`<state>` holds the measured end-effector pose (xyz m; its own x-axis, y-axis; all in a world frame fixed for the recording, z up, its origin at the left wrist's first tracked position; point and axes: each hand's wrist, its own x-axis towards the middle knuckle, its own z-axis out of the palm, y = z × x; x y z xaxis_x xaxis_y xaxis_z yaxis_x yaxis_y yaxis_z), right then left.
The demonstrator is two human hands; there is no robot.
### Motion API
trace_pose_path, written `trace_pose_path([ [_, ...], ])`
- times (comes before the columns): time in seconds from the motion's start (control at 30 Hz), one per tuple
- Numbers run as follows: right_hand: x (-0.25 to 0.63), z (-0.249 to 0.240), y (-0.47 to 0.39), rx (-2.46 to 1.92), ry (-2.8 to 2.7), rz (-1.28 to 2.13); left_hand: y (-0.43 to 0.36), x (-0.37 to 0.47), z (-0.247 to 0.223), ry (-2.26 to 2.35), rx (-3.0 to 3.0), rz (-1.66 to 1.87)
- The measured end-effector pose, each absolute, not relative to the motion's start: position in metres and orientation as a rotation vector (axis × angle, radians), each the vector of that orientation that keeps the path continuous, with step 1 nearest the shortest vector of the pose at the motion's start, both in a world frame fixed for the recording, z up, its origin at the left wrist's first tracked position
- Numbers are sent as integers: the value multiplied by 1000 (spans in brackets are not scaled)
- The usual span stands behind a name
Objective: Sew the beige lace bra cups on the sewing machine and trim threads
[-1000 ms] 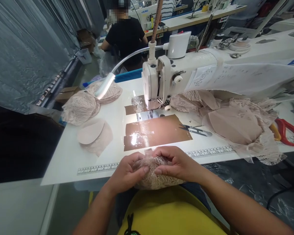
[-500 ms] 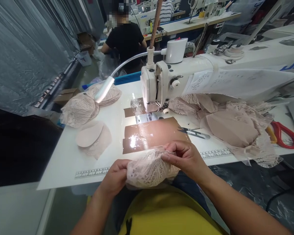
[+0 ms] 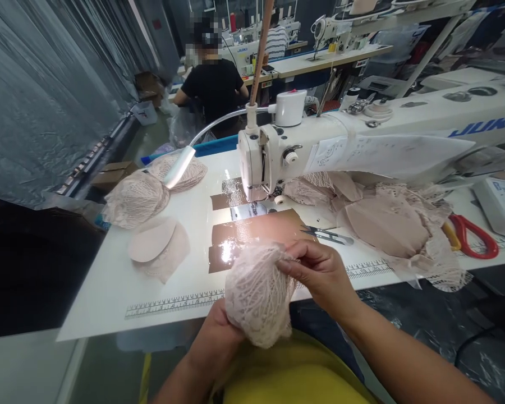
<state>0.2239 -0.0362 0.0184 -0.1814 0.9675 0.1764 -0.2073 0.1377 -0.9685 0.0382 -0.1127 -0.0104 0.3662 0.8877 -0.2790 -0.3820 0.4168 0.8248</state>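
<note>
A pale pink lace cup piece (image 3: 258, 294), rounded like a bra cup, is held up over the front edge of the sewing table (image 3: 96, 303). My right hand (image 3: 320, 266) pinches its upper right edge between thumb and fingers. Around its lower left side closes my left hand (image 3: 221, 334), its fingertips hidden behind the lace. Beyond the piece stands a sewing machine (image 3: 252, 163) with its lamp lit. Thread snips (image 3: 330, 235) lie on the table just past my right hand.
On the left lie stacked lace cups (image 3: 137, 199) and a beige oval piece (image 3: 151, 241) on lace. To the right are a heap of beige fabric and lace (image 3: 387, 221) and red-handled scissors (image 3: 473, 238). Farther off, a person in black (image 3: 214, 84) sits at another machine.
The lace cup has been turned more upright, its rounded outside now showing. My left hand has moved down and right beneath it, while my right hand keeps its pinch. The view has shifted slightly.
</note>
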Motion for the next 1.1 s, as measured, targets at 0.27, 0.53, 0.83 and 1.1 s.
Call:
trace_pose_path([
  [0.27,225,27,-38,-895,-1555,1368,-104,-11,14,1169,1458,1236],
  [0.53,211,36,-45,-729,-1915,1142,-61,10,33,980,1620,663],
  [0.83,209,36,-32,-932,-1841,903,-48,15,35,885,1526,741],
  [1.1,211,37,-14,-1009,-1880,924,-29,16,36,929,1454,750],
])
